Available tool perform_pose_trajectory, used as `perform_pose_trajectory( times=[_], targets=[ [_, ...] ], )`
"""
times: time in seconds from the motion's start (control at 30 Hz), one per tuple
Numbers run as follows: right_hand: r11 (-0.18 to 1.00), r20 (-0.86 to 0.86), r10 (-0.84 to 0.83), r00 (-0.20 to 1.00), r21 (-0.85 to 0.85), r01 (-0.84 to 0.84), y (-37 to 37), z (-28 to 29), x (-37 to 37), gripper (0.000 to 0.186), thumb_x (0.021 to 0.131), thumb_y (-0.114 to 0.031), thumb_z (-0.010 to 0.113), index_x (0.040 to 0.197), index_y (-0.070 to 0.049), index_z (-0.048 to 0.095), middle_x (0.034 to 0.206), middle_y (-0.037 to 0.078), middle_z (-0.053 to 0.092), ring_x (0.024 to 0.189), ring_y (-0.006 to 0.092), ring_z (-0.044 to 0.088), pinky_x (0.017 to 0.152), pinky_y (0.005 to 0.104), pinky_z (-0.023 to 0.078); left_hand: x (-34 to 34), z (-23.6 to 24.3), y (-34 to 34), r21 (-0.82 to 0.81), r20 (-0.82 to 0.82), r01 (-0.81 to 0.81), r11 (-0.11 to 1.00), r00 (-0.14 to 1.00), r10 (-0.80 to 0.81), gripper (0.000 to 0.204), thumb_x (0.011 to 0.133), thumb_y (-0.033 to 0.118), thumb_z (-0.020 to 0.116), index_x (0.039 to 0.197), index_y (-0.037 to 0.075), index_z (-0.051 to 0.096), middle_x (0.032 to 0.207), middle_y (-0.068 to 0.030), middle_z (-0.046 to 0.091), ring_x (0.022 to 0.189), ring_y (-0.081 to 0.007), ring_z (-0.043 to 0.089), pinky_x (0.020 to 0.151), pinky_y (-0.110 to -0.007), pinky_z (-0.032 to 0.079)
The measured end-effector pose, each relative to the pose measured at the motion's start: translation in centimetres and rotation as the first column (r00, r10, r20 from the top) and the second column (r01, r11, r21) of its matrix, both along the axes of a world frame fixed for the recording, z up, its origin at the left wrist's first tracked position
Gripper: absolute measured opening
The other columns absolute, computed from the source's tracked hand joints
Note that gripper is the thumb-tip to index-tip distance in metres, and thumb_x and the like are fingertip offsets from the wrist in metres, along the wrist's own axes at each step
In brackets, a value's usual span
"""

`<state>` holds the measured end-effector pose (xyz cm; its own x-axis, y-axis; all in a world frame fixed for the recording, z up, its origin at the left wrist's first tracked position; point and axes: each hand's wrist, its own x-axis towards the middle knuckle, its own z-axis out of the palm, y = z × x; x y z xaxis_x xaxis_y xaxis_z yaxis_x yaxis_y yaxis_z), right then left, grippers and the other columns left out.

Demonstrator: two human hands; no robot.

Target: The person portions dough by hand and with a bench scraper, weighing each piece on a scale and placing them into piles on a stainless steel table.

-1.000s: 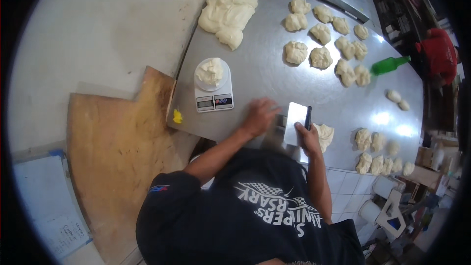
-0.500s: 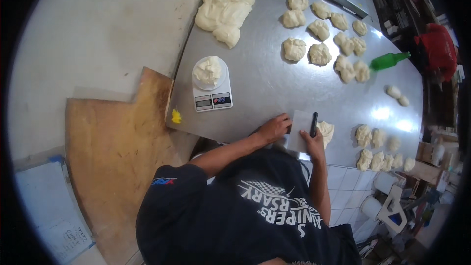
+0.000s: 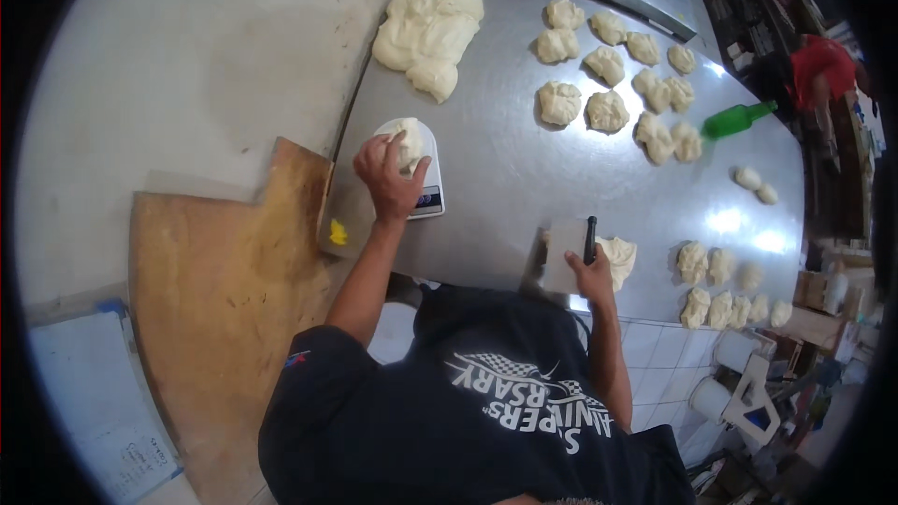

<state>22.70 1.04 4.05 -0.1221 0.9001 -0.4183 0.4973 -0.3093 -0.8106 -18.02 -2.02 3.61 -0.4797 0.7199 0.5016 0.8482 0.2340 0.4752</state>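
My left hand reaches over the white kitchen scale, its fingers curled around a lump of dough on the pan. My right hand grips a flat dough scraper with a black handle, held near the front edge of the steel table. Just right of the scraper lies a cut piece of dough, partly hidden by that hand. At the far left of the table spreads a large pale mass of dough.
Several dough pieces sit at the far right-centre, with more at the near right. A green bottle lies beside them. A yellow scrap is at the left corner, next to a wooden board. Someone in red is at far right.
My left hand has moved from beside the scraper, left and away from me, onto the dough on the scale. My right hand has stayed nearly in place with the scraper.
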Motion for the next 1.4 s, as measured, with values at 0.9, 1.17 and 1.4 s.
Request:
perform_pose_trajectory(
  times=[0.9, 1.17, 1.4],
  targets=[
    [0.909, -0.149, -0.417, 0.897, -0.082, 0.409, -4.2, -1.8, 9.3, 0.066, 0.086, -0.043, 0.079, 0.128, 0.004, 0.060, 0.106, 0.018, 0.069, 0.100, 0.0274, 0.066, 0.087, 0.0380, 0.051, 5.0, 4.1, 9.1, 0.476, 0.811, 0.242, 0.845, 0.249, -0.529, 0.076, 0.105, 0.054, 0.048, 0.156, -0.001, 0.035, 0.152, -0.0196, 0.047, 0.142, -0.0367, 0.046, 0.122, -0.046, 0.034],
    [0.803, -0.101, -0.595, 0.797, -0.109, 0.586, -7.8, -1.0, 19.3, 0.057, 0.084, -0.040, 0.081, 0.117, 0.003, 0.061, 0.094, 0.016, 0.068, 0.088, 0.0251, 0.066, 0.079, 0.0390, 0.051, 32.2, 19.2, 17.3, 0.515, 0.128, 0.800, 0.307, 0.283, -0.951, 0.079, 0.084, 0.026, 0.080, 0.149, -0.002, 0.045, 0.145, -0.0200, 0.053, 0.127, -0.0304, 0.057, 0.104, -0.042, 0.051],
    [0.585, -0.135, -0.811, 0.569, -0.157, 0.796, -12.9, 0.2, 27.8, 0.048, 0.086, -0.032, 0.081, 0.116, 0.001, 0.062, 0.094, 0.014, 0.067, 0.083, 0.0225, 0.065, 0.071, 0.0372, 0.052, 57.0, 30.2, 20.3, 0.601, -0.437, 0.702, -0.381, -0.111, -0.893, 0.068, 0.094, 0.028, 0.069, 0.148, -0.003, 0.042, 0.146, -0.0279, 0.052, 0.133, -0.0388, 0.053, 0.106, -0.050, 0.052]
  ],
)
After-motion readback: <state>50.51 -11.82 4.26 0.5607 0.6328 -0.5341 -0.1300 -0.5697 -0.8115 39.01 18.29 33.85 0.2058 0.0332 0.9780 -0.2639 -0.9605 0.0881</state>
